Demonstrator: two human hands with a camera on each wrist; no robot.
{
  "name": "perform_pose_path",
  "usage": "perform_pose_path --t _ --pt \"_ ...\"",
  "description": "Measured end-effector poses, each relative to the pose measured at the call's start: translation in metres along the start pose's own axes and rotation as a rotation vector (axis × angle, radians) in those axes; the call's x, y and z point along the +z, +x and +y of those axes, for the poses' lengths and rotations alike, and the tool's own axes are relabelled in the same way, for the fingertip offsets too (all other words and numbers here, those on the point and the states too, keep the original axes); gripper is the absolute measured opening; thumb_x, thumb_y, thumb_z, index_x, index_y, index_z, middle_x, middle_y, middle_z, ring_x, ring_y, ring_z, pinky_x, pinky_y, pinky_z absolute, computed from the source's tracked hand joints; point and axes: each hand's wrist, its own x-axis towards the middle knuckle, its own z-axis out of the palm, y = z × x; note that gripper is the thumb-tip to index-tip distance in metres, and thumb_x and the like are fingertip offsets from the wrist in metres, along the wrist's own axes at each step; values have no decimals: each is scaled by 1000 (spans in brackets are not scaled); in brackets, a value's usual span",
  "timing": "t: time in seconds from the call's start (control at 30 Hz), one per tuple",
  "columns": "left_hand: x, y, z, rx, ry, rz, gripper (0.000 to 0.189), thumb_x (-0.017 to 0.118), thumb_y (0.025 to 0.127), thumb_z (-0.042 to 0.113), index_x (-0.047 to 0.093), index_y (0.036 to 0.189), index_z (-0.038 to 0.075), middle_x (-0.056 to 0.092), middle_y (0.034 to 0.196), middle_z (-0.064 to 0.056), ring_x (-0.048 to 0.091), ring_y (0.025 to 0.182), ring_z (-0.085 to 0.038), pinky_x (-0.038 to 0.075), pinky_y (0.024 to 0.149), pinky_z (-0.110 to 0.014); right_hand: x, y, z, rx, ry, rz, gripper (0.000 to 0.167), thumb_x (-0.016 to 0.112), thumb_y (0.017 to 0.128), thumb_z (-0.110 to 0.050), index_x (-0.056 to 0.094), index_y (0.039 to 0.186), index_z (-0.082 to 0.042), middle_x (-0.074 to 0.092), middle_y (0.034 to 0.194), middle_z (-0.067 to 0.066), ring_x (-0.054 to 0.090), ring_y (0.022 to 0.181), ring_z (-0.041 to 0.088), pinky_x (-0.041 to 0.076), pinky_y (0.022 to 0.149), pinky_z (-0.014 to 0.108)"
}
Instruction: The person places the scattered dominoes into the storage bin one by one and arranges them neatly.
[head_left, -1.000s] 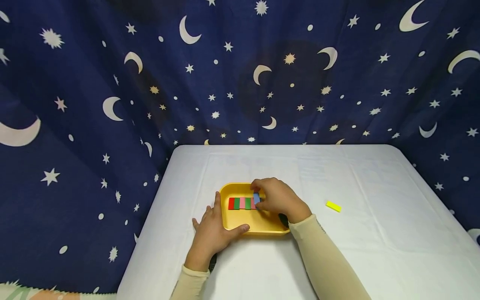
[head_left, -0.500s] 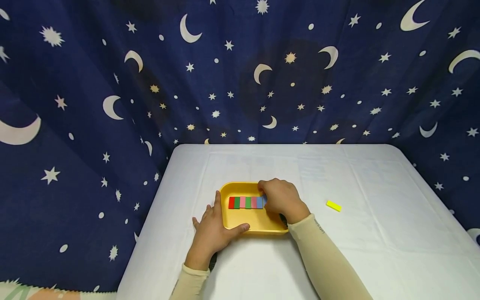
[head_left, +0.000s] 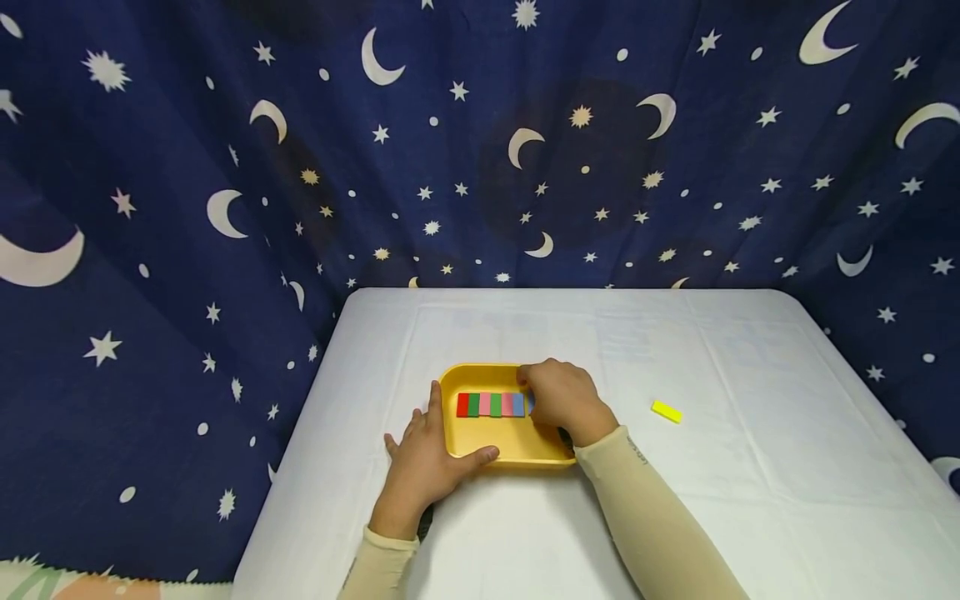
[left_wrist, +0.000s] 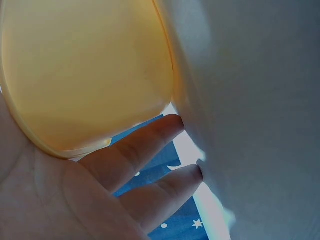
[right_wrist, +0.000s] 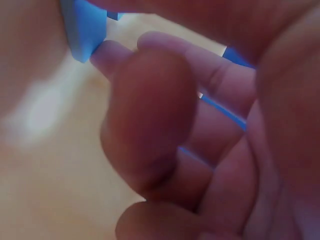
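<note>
In the head view a yellow tray [head_left: 480,439] holds a row of small flat blocks: a red block [head_left: 462,406], then green, pink, green, pink and a blue block [head_left: 519,405] at the right end. Just right of the row, past a narrow gap, my right hand [head_left: 564,400] pinches another blue block [head_left: 532,402], mostly hidden by the fingers. The right wrist view shows this blue block [right_wrist: 86,30] standing on edge by the fingertips. My left hand [head_left: 426,467] rests against the tray's near left corner, fingers spread and straight, thumb along the front rim.
A yellow block [head_left: 667,412] lies on the white tabletop [head_left: 750,350], right of the tray. Behind the table and along its sides hangs a dark blue curtain [head_left: 480,150] with moons and stars.
My right hand has shifted slightly right, from over the row's end to beside it, uncovering the row's last blue block. The left hand, tray and yellow block have stayed put.
</note>
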Motion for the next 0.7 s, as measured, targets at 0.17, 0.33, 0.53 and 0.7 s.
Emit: perform_pose_path --t 0.17,0.33,0.53,0.7 --pt "-1 0 0 0 -1 -5 144 70 68 93 2 172 19 46 163 -7 38 150 -45 10 106 -89 1 0 -1 -14 9 -2 51 91 70 -10 77 118 -18 72 94 -4 59 77 21 54 74 45" --pt "-1 -1 0 2 -2 -5 144 70 68 92 3 172 18 46 163 -7 39 150 -45 10 106 -89 2 0 -1 -17 0 -4 51 92 70 -11 78 118 -19 72 96 -5 60 78 19 55 76 45" --pt "-1 -1 1 5 -5 -2 143 71 69 91 3 172 18 46 163 -7 38 150 -46 10 106 -89 3 1 -2 -18 -6 -15 54 91 71 -12 77 122 -20 74 103 -4 61 81 19 56 77 46" --pt "0 0 0 12 -5 7 143 71 69 91 4 172 17 46 163 -7 40 149 -46 11 105 -90 3 1 -3 -15 -3 -22 55 92 71 -14 77 123 -19 75 106 -3 61 81 19 56 79 46"
